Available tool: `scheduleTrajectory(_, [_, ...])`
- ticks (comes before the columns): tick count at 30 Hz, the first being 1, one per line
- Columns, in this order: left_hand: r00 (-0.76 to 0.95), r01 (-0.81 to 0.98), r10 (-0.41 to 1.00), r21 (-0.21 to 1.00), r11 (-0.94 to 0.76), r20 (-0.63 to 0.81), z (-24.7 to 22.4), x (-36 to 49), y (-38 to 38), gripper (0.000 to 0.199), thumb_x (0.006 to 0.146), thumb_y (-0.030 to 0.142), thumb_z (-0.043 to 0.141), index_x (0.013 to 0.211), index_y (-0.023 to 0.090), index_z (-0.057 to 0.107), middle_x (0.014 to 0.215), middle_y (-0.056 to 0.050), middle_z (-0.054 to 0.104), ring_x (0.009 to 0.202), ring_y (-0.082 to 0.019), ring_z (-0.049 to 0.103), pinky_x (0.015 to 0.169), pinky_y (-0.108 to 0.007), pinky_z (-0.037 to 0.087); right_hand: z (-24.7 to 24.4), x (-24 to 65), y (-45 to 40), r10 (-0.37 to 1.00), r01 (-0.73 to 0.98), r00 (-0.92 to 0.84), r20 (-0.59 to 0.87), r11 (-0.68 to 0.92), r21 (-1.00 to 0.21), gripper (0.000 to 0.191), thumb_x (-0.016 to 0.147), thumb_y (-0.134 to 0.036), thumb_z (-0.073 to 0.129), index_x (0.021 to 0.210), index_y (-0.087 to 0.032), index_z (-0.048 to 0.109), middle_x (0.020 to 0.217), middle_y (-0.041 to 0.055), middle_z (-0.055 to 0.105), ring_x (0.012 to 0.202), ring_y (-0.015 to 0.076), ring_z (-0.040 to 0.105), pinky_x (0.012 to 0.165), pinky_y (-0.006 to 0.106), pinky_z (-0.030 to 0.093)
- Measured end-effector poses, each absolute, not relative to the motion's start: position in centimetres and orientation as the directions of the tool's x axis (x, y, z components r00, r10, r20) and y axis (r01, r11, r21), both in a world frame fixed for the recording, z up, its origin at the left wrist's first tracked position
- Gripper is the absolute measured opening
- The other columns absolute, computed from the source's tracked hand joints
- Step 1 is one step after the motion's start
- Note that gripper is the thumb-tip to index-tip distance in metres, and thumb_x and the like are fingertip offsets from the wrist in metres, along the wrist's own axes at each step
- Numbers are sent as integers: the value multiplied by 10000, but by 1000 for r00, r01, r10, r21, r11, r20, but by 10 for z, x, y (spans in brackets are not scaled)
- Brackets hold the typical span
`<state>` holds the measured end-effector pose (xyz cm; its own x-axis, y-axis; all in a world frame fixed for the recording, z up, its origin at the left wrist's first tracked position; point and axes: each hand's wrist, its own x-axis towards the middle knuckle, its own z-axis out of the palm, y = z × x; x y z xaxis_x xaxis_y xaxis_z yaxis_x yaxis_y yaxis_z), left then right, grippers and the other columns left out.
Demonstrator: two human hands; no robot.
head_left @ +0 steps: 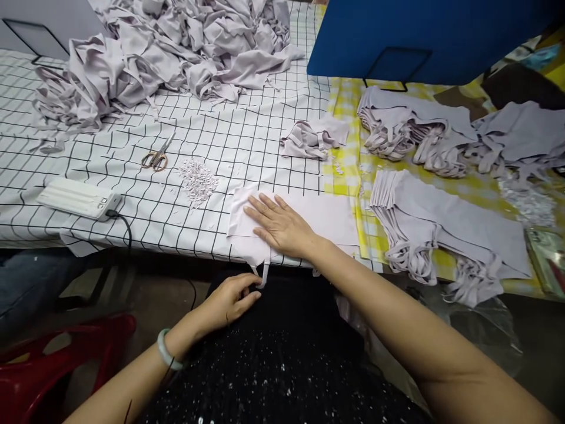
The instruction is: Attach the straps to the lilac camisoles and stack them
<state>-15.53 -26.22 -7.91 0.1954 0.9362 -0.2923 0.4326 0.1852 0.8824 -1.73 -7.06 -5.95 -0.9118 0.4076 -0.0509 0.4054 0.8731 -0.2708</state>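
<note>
A pale lilac garment (pixel 335 215) with thin straps lies flattened at the table's front edge. My right hand (pixel 282 227) rests flat on it, fingers stretched out and slightly spread. Over the edge hangs a looped strap (pixel 265 272) of the same cloth. My left hand (pixel 232 300) is just below the edge, its fingers curled at the strap's lower end, which partly hides between fingertips and thumb. Left of the garment is a small heap of cloth snippets (pixel 198 181). Scissors (pixel 155 158) with bronze-coloured handles lie beyond it.
A large heap of crumpled lilac garments (pixel 176 53) covers the back left. Stacked garments (pixel 459 224) lie on the yellow checked cloth at right, with a crumpled piece (pixel 313 138) nearer the middle. A white power bank (pixel 79 198) trails a cable. A blue panel (pixel 424 35) stands behind.
</note>
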Motion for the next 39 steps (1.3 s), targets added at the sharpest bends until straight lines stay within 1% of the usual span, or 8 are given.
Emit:
scheduleTrajectory(10, [347, 333, 898, 931, 151, -269, -23, -183, -299, 350, 950, 267, 572, 1289, 300, 654, 1301, -70, 671, 1209, -215, 606, 1076, -422, 473, -60, -19, -70, 417, 404, -908, -32, 855, -324, 559, 1024, -441, 382, 1561, -350, 256, 1664, -65, 209, 1547, 234, 140, 1269, 508, 116])
scheduleTrajectory(16, [140, 271, 905, 895, 355, -401, -48, -183, -299, 356, 903, 312, 618, 1246, 248, 686, 1379, -90, 622, 1144, -227, 647, 986, -402, 544, -58, -20, -72, 411, 401, -911, -39, 857, -322, 560, 1023, -444, 386, 1559, -308, 299, 1661, -19, 215, 1543, 242, 153, 1266, 506, 131])
scheduleTrajectory(20, [-83, 367, 974, 902, 228, -213, -38, -187, -288, 250, 930, 289, 566, 1123, 236, 716, 1213, -83, 700, 1117, -229, 651, 959, -391, 541, -50, -11, -66, 465, 387, -882, 71, 802, -455, 553, 1040, -448, 321, 1564, -272, 305, 1657, 17, 231, 1541, 217, 160, 1258, 486, 181])
scheduleTrajectory(25, [-275, 807, 930, 584, 84, 246, -30, -192, -242, 93, 902, 256, 587, 924, 193, 652, 1004, -95, 686, 999, -267, 602, 893, -443, 487, -38, 21, -49, 705, 531, -678, 209, 666, -524, 555, 1051, -437, 260, 1564, -233, 317, 1642, 68, 283, 1541, 229, 167, 1244, 531, 191])
scheduleTrajectory(28, [-284, 903, 922, 397, 165, 262, -38, -196, -214, 49, 870, 243, 619, 868, 195, 615, 1003, -101, 670, 992, -295, 570, 875, -471, 451, -38, 40, -46, 721, 596, -666, 192, 669, -444, 551, 1047, -451, 279, 1552, -241, 348, 1634, 81, 302, 1538, 252, 181, 1232, 560, 197])
scheduleTrajectory(32, [-293, 914, 930, 350, 205, 220, -43, -204, -202, 131, 862, 217, 610, 743, 210, 557, 926, -77, 661, 935, -280, 576, 842, -452, 452, -50, 54, -52, 701, 651, -708, 82, 693, -310, 564, 1040, -480, 291, 1547, -244, 362, 1651, 75, 250, 1542, 272, 150, 1233, 574, 174])
scheduleTrajectory(35, [-306, 921, 914, 325, 215, 265, -40, -203, -203, 50, 862, 180, 573, 891, 198, 610, 1089, -114, 666, 1060, -312, 580, 905, -477, 459, -64, 56, -55, 706, 688, -707, -31, 678, -257, 596, 1031, -494, 305, 1566, -232, 319, 1661, 78, 207, 1542, 285, 138, 1238, 574, 158])
scheduleTrajectory(39, [-15, 975, 959, 217, -49, 283, -43, -190, -201, 430, 922, 166, 473, 1350, 177, 509, 1498, -133, 490, 1426, -324, 386, 1155, -536, 309, -72, 52, -49, 714, 701, -698, -55, 666, -256, 604, 1023, -496, 323, 1572, -247, 291, 1672, 61, 175, 1547, 281, 120, 1245, 568, 131])
